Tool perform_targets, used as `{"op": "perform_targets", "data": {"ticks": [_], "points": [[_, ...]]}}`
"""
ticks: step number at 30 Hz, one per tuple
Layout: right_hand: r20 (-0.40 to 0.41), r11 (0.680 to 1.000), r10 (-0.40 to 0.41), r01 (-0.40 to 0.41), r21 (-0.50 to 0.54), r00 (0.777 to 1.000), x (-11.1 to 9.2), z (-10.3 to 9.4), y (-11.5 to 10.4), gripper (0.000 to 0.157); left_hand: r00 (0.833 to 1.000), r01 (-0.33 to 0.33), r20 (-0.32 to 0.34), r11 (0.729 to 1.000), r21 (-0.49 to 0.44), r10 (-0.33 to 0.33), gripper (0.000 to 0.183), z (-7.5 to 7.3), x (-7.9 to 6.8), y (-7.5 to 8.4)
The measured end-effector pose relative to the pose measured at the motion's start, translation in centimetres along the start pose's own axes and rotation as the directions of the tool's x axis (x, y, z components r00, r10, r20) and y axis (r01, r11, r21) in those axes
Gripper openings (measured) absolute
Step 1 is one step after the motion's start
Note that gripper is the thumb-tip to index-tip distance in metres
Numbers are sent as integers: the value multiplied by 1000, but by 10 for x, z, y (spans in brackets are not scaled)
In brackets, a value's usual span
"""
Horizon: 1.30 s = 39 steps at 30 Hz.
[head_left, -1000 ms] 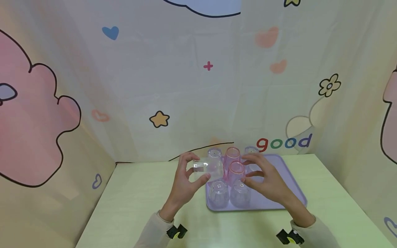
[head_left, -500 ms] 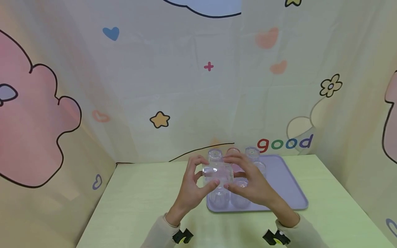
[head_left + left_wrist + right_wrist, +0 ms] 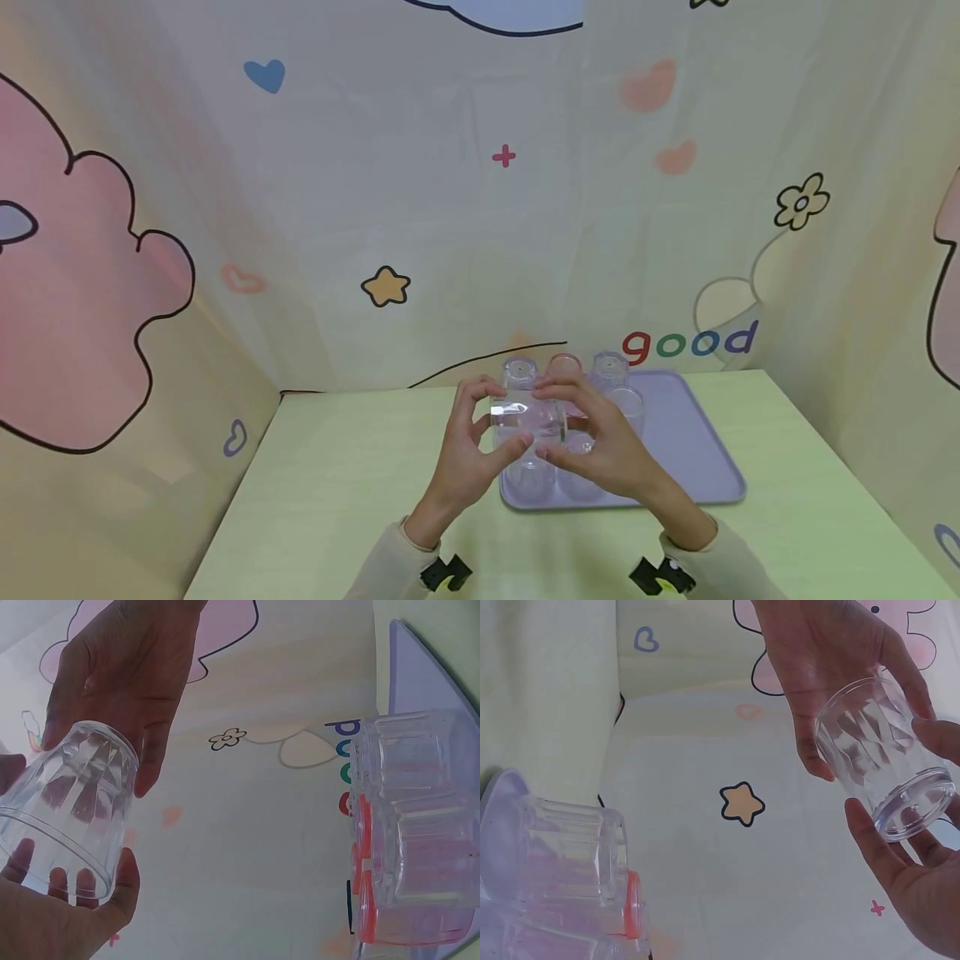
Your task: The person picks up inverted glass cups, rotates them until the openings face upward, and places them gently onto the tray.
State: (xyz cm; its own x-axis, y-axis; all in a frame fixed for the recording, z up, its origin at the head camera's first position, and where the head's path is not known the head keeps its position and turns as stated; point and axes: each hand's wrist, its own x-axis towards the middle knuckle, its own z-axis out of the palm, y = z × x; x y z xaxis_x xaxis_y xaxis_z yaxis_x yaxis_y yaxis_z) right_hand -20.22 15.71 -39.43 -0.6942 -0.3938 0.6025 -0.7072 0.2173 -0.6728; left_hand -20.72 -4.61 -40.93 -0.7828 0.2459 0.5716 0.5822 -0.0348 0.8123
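A clear faceted drinking glass (image 3: 517, 414) lies sideways in the air, above the near left part of the lilac tray (image 3: 690, 442). My left hand (image 3: 467, 452) grips its open rim end, thumb in front and fingers behind. At the thick base end, my right hand (image 3: 611, 437) holds it between thumb and fingers. Through the clear wall of the glass (image 3: 75, 802), fingers show in the left wrist view. The right wrist view has the base of the glass (image 3: 915, 806) between the right thumb and fingers.
Several glasses stand on the tray's left half, partly hidden by the hands: clear glasses (image 3: 528, 483) at the front, a pink-rimmed glass (image 3: 564, 364) and more clear ones (image 3: 610, 365) at the back. A patterned curtain (image 3: 465, 217) hangs behind the pale table (image 3: 337, 483).
The left hand has brought the glass slightly right and down. My right hand has moved left from beside the pink glasses and taken hold of the glass's base end.
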Motion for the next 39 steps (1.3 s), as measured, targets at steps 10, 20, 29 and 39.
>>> {"op": "perform_targets", "data": {"ticks": [10,20,29,39], "points": [[-14,1000,17,-16,9,1000,-2,-7,-4,56,996,2,86,1000,1,-2,56,-4,-1,-2],[-17,994,21,-22,-106,1000,-5,-27,-4,57,988,-28,154,999,20,24,67,-13,-5,-1],[-59,973,50,-62,-222,997,-15,-51,3,57,995,78,46,991,112,-84,62,-22,-8,-11],[-88,933,84,-110,-344,993,-28,-73,15,57,959,280,2,953,117,-282,58,-29,-16,-33]]}}
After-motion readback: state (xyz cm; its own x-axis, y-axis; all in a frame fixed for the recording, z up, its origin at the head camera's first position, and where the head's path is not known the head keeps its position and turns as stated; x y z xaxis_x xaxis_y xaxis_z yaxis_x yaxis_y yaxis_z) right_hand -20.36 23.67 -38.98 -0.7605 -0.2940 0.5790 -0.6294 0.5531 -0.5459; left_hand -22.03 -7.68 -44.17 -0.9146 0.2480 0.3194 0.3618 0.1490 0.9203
